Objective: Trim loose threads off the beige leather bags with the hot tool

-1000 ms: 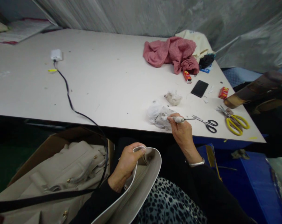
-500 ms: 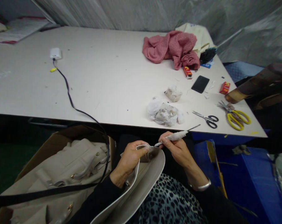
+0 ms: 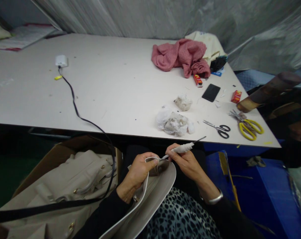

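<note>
A beige bag (image 3: 157, 202) lies across my lap with its mouth gaping toward me. My left hand (image 3: 140, 169) pinches its upper edge between thumb and fingers. In my right hand (image 3: 184, 162) is a thin pointed tool wrapped in white material (image 3: 182, 148), held like a pen. One end of this tool meets the bag's edge close to my left thumb, while a dark thin rod sticks out of the other end. The exact contact at the edge is too small to make out.
On the table (image 3: 110, 83) lie black-handled scissors (image 3: 220, 129), yellow-handled scissors (image 3: 249, 127), plastic-wrapped lumps (image 3: 175, 122), a black flat object (image 3: 211, 92) and a pink cloth (image 3: 180, 56). A carton (image 3: 118, 159) of beige bags stands left, crossed by a black cable (image 3: 74, 103). Blue bins (image 3: 272, 186) stand right.
The tool in my right hand has shifted slightly left and down, its tip closer to my left thumb. The camera view has tilted a little. Both hands keep their hold.
</note>
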The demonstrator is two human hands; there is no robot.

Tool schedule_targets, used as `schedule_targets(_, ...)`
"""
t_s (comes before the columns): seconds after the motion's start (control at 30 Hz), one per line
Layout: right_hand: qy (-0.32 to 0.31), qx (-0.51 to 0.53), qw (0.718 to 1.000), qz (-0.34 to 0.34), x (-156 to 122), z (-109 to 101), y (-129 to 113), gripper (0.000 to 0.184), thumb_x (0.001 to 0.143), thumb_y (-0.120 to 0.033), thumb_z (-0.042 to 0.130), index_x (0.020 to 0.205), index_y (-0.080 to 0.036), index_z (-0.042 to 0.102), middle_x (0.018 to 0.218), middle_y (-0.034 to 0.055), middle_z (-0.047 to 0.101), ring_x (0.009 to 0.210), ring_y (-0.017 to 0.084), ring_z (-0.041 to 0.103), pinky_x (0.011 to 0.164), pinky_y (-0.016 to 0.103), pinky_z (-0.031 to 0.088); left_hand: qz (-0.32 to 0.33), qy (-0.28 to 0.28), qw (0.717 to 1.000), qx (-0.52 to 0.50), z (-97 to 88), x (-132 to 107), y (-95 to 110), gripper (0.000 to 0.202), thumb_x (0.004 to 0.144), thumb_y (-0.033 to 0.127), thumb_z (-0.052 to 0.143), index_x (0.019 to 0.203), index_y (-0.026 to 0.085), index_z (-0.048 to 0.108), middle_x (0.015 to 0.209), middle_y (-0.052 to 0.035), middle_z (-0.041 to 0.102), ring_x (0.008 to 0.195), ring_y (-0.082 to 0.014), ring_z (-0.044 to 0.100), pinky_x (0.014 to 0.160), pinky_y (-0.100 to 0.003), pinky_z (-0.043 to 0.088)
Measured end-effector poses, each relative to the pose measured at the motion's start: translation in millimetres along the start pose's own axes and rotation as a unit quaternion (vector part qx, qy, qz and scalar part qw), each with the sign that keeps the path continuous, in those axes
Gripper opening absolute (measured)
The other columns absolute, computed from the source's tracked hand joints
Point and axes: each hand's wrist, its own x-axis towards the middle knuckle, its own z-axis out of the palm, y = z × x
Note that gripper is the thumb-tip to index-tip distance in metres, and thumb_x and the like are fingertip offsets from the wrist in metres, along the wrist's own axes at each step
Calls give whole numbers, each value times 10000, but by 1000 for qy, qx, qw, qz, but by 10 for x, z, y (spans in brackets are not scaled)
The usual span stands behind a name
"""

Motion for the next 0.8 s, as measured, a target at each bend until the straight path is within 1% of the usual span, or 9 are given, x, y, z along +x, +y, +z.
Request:
schedule_targets(0.17,30,-14,999,-19,-26,111,73,239,1024,-385,562,924,-199,674,750,-15,608,718,140,583,698,260,453,10,8,1000,15,0,27,-22,243,655,342,816,754,136,732,722,-51,679,688,-178,574,667,-277,446)
schedule_targets(0.27,38,-22,999,-28,-52,151,104,247,1030,-384,557,905,-202,667,762,-12,601,731,143,580,707,266,450,12,-1,1000,8,-12,40,-53,262,681,366,807,777,137,722,725,-51,674,687,-180,575,663,-276,444)
schedule_targets(0.37,20,-24,998,-51,-94,130,71,251,1038,-388,550,910,-208,670,824,6,621,776,152,592,737,278,463,11,-17,1000,-1,-24,38,-69,280,683,383,816,765,140,704,697,-39,651,662,-169,559,635,-264,427)
schedule_targets(0.47,-28,-52,994,-92,-138,62,12,238,1038,-375,558,928,-218,699,881,27,649,839,172,599,788,306,470,5,-35,999,-11,-34,39,-79,302,666,391,835,744,138,690,684,-34,636,650,-163,551,625,-260,422)
schedule_targets(0.53,-31,-39,995,-91,-151,16,6,239,1035,-377,563,926,-222,709,866,29,652,829,174,610,779,310,483,0,-35,999,-25,-47,49,-89,316,661,397,842,750,139,682,687,-32,636,641,-160,552,625,-261,423)
schedule_targets(0.57,-12,-18,996,-83,-150,-3,17,241,1031,-386,570,921,-223,708,845,26,652,810,173,620,768,309,496,-1,-29,999,-34,-56,56,-95,317,664,398,839,757,143,676,686,-29,636,631,-158,551,622,-262,421)
schedule_targets(0.63,60,30,996,-65,-136,-32,61,247,1020,-417,586,922,-223,703,807,20,660,771,173,645,748,312,527,4,-12,999,-44,-77,69,-107,306,678,395,827,771,152,664,673,-19,632,612,-156,549,616,-263,418)
schedule_targets(0.73,183,60,979,-67,-108,-66,132,247,1014,-448,588,1007,-227,699,743,11,681,716,177,663,708,322,557,34,20,999,-14,-102,73,-114,261,711,372,800,770,158,664,674,-15,634,617,-157,556,626,-264,428)
schedule_targets(0.8,243,60,966,-72,-106,-88,155,246,1024,-440,576,1083,-229,687,735,10,706,678,168,658,673,311,556,56,45,997,17,-112,63,-103,222,733,349,780,769,158,672,684,-15,640,629,-156,561,636,-263,435)
